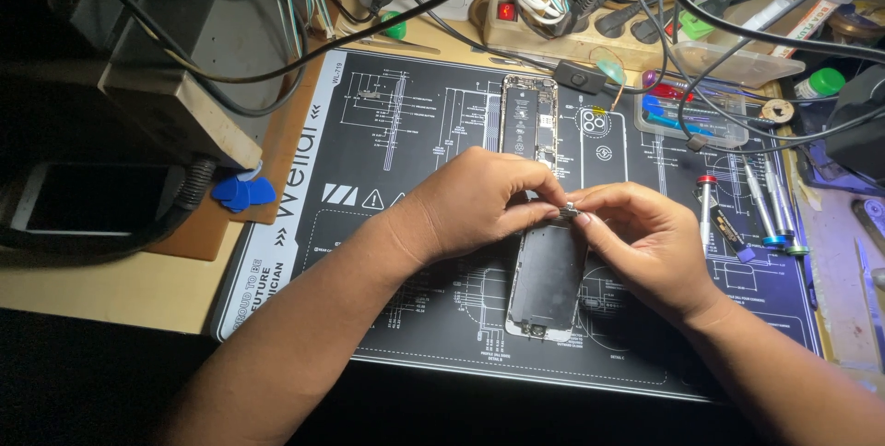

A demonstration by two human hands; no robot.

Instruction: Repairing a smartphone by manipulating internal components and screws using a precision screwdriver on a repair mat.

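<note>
Left hand and right hand pinch together on a small metal part; it hovers above the detached phone screen. The opened phone body lies beyond on the black repair mat

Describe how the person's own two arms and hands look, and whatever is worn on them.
Both forearms are bare up to the frame edge: no sleeves show. The left hand and right hand wear no gloves; no ring, watch or wristband is visible. Fingernails are short and unpainted. Lamp light falls on the hands; the forearms fade into shadow.
</note>
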